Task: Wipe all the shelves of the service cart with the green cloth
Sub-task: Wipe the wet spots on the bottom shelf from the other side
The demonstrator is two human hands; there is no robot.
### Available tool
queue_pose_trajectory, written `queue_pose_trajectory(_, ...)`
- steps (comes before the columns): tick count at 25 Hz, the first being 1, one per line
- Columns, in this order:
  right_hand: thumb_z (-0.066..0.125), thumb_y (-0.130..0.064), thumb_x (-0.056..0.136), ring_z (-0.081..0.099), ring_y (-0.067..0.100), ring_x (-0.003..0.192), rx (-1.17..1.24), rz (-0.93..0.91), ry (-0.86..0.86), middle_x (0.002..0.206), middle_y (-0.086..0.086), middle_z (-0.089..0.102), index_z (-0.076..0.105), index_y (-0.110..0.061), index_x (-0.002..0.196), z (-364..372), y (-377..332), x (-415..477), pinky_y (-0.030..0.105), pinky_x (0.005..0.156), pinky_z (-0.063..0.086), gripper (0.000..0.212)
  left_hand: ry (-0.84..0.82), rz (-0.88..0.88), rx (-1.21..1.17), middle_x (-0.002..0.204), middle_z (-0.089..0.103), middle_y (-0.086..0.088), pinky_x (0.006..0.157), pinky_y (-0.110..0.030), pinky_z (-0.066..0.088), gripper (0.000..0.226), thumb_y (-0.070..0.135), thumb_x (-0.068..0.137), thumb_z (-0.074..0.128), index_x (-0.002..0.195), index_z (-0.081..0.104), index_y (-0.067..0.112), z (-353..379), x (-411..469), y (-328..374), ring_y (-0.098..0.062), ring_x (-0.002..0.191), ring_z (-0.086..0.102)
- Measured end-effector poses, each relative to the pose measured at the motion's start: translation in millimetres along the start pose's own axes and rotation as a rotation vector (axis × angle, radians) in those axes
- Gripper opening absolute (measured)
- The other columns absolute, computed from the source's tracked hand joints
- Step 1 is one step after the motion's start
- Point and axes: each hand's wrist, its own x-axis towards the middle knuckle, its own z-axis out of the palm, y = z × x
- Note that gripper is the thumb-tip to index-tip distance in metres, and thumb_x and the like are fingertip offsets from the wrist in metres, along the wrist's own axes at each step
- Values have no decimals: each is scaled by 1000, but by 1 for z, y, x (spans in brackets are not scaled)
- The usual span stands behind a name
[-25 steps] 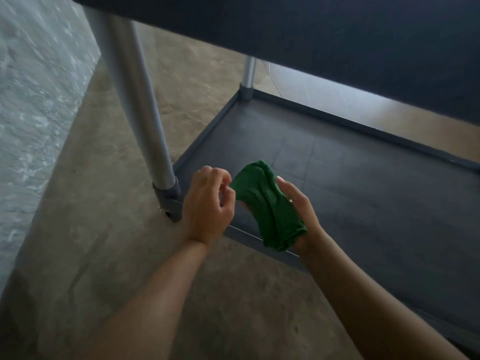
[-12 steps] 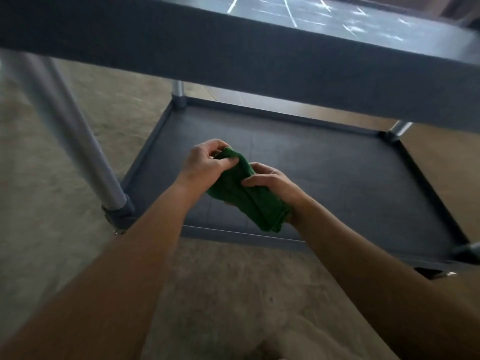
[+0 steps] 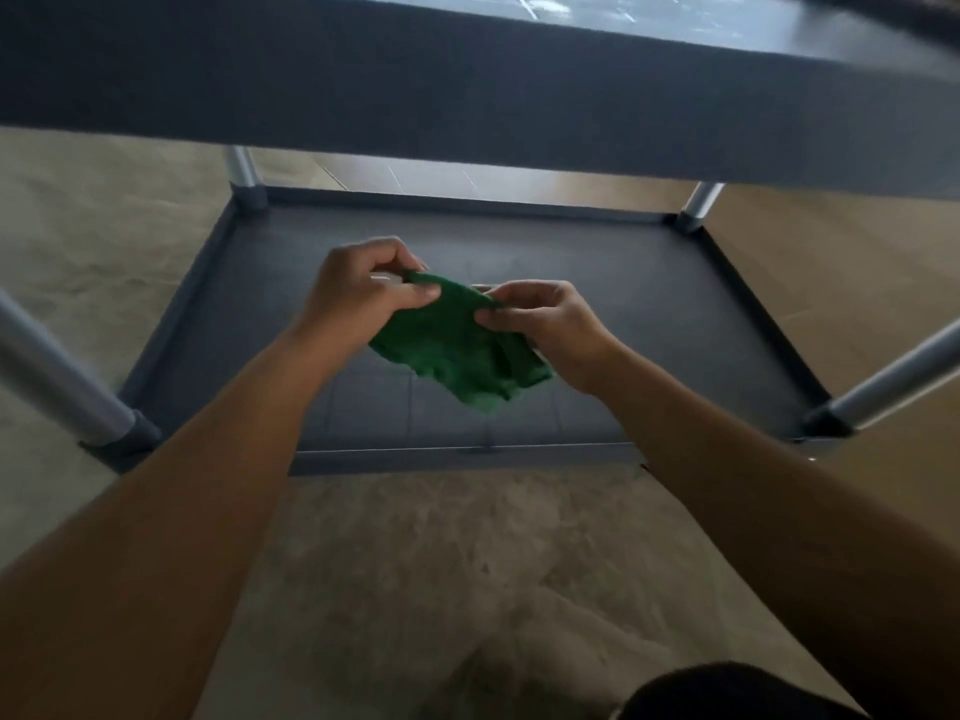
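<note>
Crumpled green cloth (image 3: 462,350) is pinched at its upper edge by left hand (image 3: 358,293) and right hand (image 3: 545,324), held above the dark grey bottom shelf (image 3: 649,304) of the service cart, apparently being refolded before 1 flat wiping pass is needed.

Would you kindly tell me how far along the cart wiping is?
Done: no shelf shows clear signs of wiping. In hand: the left hand and right hand pinch the green cloth above the bottom shelf. Left: wiping that shelf; the upper shelf cannot be judged.
</note>
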Motion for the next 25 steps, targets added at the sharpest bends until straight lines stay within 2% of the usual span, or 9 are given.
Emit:
queue_pose_trajectory(3, 70, 0, 80, 65, 10, 64, -97, -116, 66, 70, -2, 70, 73, -14, 84, -24, -1, 5, 25, 66, 57, 14, 19, 67, 68, 83, 66, 1, 76, -26, 45, 21, 10, 71, 80, 66, 62, 19, 18, 13, 15, -11, 77, 59)
queue_pose_trajectory(5, 67, -6, 85, 59, 7, 61, -317, -225, 97, 68, -4, 65, 69, -18, 83, -45, -2, 8, 26, 63, 53, 12, 12, 82, 83, 76, 63, -1, 67, -23, 42, 15, 13, 74, 78, 71, 64, 17, 33, 19, 24, -8, 67, 54)
queue_pose_trajectory(8, 57, -21, 94, 56, 19, 67, -600, -349, 89, 74, 2, 60, 54, -22, 86, -73, 3, 11, 30, 61, 45, 8, -36, 159, 160, 72, 58, -2, 62, -19, 37, 6, 14, 85, 69, 84, 64, 11, 58, 26, 40, -7, 62, 48)
queue_pose_trajectory(11, 60, -26, 92, 50, 16, 63, -617, -339, 12, 70, -2, 54, 50, -21, 82, -102, 10, 10, 29, 57, 41, 15, -91, 193, 278, 66, 48, 2, 53, -16, 31, 6, 16, 92, 60, 90, 56, 13, 78, 31, 54, -5, 54, 39)
queue_pose_trajectory(13, 68, -21, 87, 50, 16, 61, -655, -288, -106, 68, -1, 56, 59, -18, 83, -127, 17, 7, 30, 58, 44, 10, -82, 174, 279, 66, 48, 0, 51, -17, 32, 6, 18, 95, 57, 91, 54, 14, 92, 37, 60, -6, 54, 39)
queue_pose_trajectory(15, 67, -14, 87, 51, 10, 57, -707, -215, -140, 66, 2, 58, 66, -2, 90, -154, 28, 4, 31, 60, 45, 12, -53, 133, 232, 68, 50, 0, 56, -24, 33, 5, 18, 94, 57, 91, 54, 15, 107, 45, 63, -11, 60, 43)
queue_pose_trajectory(18, 61, -11, 90, 44, -3, 45, -680, -165, -43, 56, -11, 50, 68, 1, 89, -189, 41, -3, 17, 52, 38, 13, -61, 139, 280, 69, 47, 4, 58, -23, 30, 5, 14, 90, 62, 88, 57, 15, 136, 58, 61, -6, 59, 41)
queue_pose_trajectory(22, 59, -10, 92, 50, -7, 46, -547, -142, 92, 50, -21, 58, 71, -15, 101, -237, 47, -21, 8, 49, 36, 16, 49, 60, 316, 63, 40, 7, 54, -22, 31, 9, 18, 85, 70, 92, 68, 14, 192, 82, 57, -5, 56, 36)
queue_pose_trajectory(25, 57, -18, 94, 53, 2, 57, -521, -111, 169, 61, -13, 63, 72, -18, 97, -267, 55, -33, 21, 57, 43, 16, 4, -73, 141, 61, 60, 0, 57, -25, 48, 10, 20, 91, 64, 98, 64, 13, 243, 93, 68, -13, 51, 55)
